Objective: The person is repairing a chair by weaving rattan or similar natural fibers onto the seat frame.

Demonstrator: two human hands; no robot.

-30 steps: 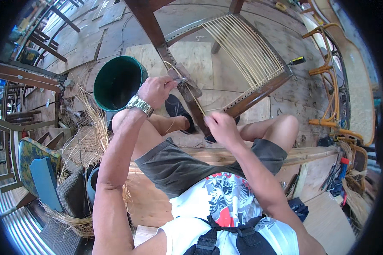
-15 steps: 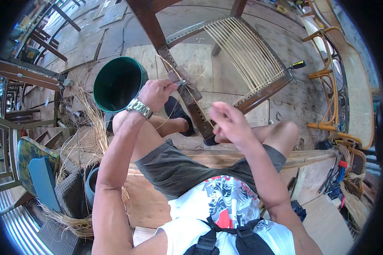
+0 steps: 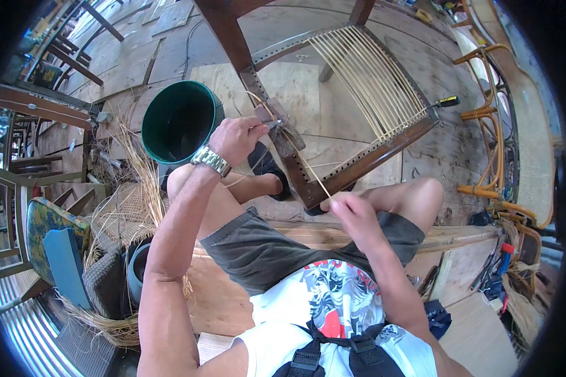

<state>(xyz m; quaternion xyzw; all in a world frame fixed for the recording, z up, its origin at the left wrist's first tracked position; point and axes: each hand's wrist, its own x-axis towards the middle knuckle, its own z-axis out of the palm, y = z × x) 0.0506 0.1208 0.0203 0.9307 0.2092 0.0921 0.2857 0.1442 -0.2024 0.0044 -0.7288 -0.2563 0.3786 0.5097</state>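
A wooden chair frame (image 3: 358, 164), its edges drilled with small holes, rests in front of my knees. A small flat brown block (image 3: 283, 124) lies on its left rail. Over that block my left hand (image 3: 234, 138), wearing a metal watch, is closed on a small grey metal piece whose kind is unclear. A pale cane strip (image 3: 317, 178) passes under this piece and along the rail. Its near end is pinched in my right hand (image 3: 353, 212), slightly blurred at the frame's near corner. Parallel cane strands (image 3: 365, 78) span the frame's right side.
A dark green bucket (image 3: 149, 135) stands left of the frame, beside loose cane strips (image 3: 146, 195). A screwdriver (image 3: 446, 101) sticks out at the frame's right corner. Rattan furniture (image 3: 484, 119) lines the right side. Tools (image 3: 500, 270) lie at the lower right.
My right hand has moved down toward me and now draws the cane strip taut. The left hand stays over the block; the view has shifted slightly.
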